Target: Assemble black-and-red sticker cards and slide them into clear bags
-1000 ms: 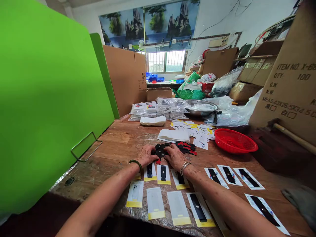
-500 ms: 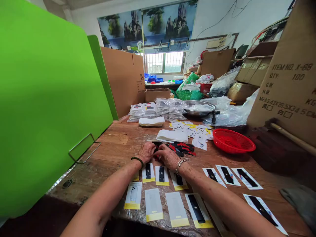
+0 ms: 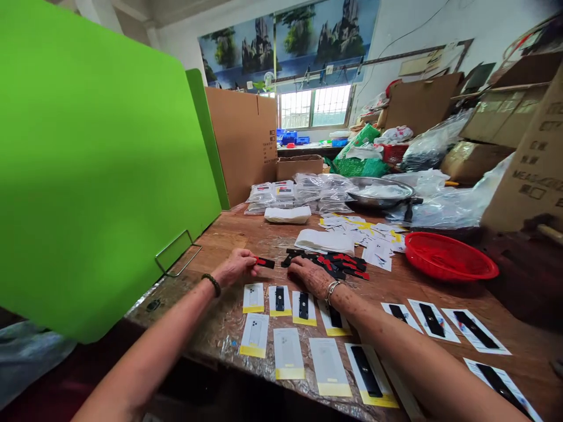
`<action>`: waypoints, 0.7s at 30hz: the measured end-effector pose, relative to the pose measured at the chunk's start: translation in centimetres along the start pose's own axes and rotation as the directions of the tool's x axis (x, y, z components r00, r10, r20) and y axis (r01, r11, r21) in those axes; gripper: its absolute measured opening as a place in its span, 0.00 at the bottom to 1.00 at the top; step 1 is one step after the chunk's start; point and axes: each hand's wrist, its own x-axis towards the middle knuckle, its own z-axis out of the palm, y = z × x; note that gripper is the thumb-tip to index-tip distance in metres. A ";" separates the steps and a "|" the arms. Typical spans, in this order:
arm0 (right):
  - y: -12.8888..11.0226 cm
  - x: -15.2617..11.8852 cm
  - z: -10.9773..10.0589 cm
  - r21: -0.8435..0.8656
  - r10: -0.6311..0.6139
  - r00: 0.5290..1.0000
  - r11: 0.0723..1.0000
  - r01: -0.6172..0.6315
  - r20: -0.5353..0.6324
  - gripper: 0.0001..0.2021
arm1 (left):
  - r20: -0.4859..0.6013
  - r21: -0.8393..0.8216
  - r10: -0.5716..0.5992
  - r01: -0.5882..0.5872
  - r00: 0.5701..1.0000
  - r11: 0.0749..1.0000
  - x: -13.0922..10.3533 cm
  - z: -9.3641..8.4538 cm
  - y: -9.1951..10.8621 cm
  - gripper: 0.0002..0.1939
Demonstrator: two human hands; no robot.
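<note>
A small black strip with a red patch (image 3: 265, 262) is pinched in my left hand (image 3: 240, 266), just left of the pile. My right hand (image 3: 310, 276) lies at the near left side of a heap of black and red strips (image 3: 336, 262). Its fingers are bent down and together at the heap, and their tips are partly hidden. Printed cards with yellow lower edges (image 3: 289, 354) lie in two rows below my hands. Some of them bear a black strip (image 3: 366, 370); others, such as the card at the left (image 3: 254, 334), show only printing.
White paper stacks (image 3: 324, 240) and scattered cards (image 3: 373, 231) lie behind the heap. A red basket (image 3: 448, 258) stands right, near more cards with strips (image 3: 475, 329). Bagged packs (image 3: 303, 193) and a metal bowl (image 3: 380, 196) are further back. A green panel (image 3: 109, 176) borders the left.
My left hand has moved left, away from the heap, with a black and red strip in it. My right hand stays at the heap. The view has turned slightly left.
</note>
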 end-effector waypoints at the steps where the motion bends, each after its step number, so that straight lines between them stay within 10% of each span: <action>1: -0.2 0.1 -0.2 0.000 0.010 1.000 1.000 -0.010 0.012 0.12 | 0.056 0.021 -0.028 0.027 0.998 0.999 -0.8 -0.9 0.0 0.10; 9: 0.0 0.5 -1.0 0.032 0.002 0.999 0.999 -0.004 0.050 0.11 | 0.290 0.310 -0.208 0.113 0.934 0.944 -2.1 -2.7 -0.3 0.11; 21: 1.1 0.9 -1.2 0.383 0.253 0.951 0.908 -0.171 -0.175 0.02 | 0.285 0.629 -0.322 0.077 0.903 0.774 0.1 -1.4 -0.7 0.04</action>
